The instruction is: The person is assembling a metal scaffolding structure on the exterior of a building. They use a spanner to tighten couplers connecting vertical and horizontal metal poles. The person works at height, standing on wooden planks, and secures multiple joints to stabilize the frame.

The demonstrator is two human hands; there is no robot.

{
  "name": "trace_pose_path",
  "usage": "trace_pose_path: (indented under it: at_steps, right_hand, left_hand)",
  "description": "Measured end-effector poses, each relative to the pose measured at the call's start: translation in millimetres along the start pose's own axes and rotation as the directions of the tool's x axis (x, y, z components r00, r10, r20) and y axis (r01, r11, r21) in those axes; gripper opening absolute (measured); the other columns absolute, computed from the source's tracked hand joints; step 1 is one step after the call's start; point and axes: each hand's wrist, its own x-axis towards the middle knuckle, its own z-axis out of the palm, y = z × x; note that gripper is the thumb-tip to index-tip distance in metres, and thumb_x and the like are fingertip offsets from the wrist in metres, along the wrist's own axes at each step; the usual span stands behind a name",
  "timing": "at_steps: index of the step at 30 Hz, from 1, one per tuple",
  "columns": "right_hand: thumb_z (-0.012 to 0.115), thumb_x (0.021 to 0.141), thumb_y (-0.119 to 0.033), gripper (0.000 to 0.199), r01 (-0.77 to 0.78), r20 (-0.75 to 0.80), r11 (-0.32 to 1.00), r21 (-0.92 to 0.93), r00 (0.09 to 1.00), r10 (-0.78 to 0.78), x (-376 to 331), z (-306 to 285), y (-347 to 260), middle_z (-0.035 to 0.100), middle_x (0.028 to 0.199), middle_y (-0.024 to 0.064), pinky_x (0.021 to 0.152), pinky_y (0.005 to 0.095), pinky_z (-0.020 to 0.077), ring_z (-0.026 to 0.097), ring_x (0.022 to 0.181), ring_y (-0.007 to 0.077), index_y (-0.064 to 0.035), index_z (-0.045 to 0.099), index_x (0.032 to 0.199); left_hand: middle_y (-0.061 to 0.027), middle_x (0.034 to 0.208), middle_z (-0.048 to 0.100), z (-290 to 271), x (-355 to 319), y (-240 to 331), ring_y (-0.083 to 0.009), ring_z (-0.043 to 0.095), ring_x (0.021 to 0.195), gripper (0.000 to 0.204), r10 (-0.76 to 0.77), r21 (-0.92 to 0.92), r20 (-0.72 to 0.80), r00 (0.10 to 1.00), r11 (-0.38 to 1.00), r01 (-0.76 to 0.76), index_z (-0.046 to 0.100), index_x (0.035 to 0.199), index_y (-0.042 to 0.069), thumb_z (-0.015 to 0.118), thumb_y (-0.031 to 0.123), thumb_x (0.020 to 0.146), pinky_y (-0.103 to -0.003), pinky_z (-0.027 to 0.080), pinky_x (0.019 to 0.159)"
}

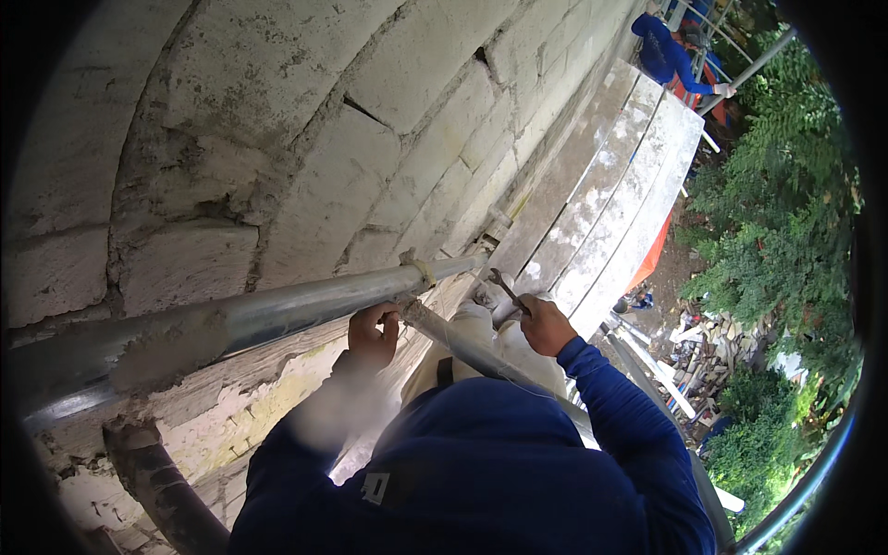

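Holding wrench (505, 287), right grip (546, 324) closed; left grip (374, 333) curled near pipe (287, 309) (hold unclear); drop beyond plank edge (640, 217).

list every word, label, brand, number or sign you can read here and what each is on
No text is readable.
White mark on the blue top: too unclear to read.
Wrench in the right hand: no lettering visible.
Metal pole: no lettering visible.

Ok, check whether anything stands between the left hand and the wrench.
In this view, the upper-left end of the slanting metal pole lies between the left hand and the wrench, close beside that hand. Whether it blocks the way in depth can't be told.
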Motion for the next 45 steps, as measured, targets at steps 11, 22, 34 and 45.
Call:
trace_pose_path:
  at_steps: [11,22,34,45]
  right_hand:
    - [0.051,0.087,0.005,0.053,0.237,0.070,0.971,-0.036,0.970,-0.234,77,32,-36,0.067,0.116,0.0307,0.093,0.0499,0.0539,0.066,0.107,0.0470,0.0037,0.056,0.139]
    - [0.054,0.082,0.002,0.061,0.266,0.139,0.963,-0.040,0.956,-0.258,94,41,-60,0.068,0.110,0.0273,0.091,0.0507,0.0544,0.068,0.101,0.0455,0.0016,0.054,0.144]
    - [0.055,0.085,0.000,0.067,0.270,0.279,0.958,-0.100,0.931,-0.233,117,43,-45,0.068,0.119,0.0278,0.086,0.0514,0.0563,0.069,0.099,0.0448,-0.0047,0.048,0.151]
    - [0.059,0.090,-0.004,0.062,0.435,0.162,0.900,-0.023,0.890,-0.426,137,83,0,0.068,0.102,0.0189,0.072,0.0510,0.0562,0.069,0.081,0.0405,-0.0104,0.048,0.151]
  left_hand:
    - [-0.0151,0.118,0.069,-1,69,-49,-0.0291,0.067,0.110,0.019,0.177,-0.003,-0.020,0.984,0.984,-0.177,0.067,0.115,0.002,0.066,0.012,0.099,-0.036,0.052,0.097]
    - [-0.0149,0.110,0.075,30,91,-70,-0.0240,0.073,0.099,0.046,-0.121,-0.196,0.164,0.979,0.969,0.152,0.068,0.125,0.001,0.063,0.041,0.103,-0.036,0.056,0.089]
    - [-0.0148,0.106,0.075,29,89,-72,-0.0232,0.073,0.096,0.081,-0.208,-0.213,0.205,0.956,0.944,0.251,0.068,0.123,0.001,0.045,0.075,0.100,-0.036,0.057,0.084]
    - [-0.0146,0.105,0.075,30,87,-67,-0.0240,0.073,0.095,0.073,-0.218,-0.200,0.173,0.961,0.947,0.251,0.068,0.121,0.001,0.046,0.068,0.104,-0.037,0.057,0.085]
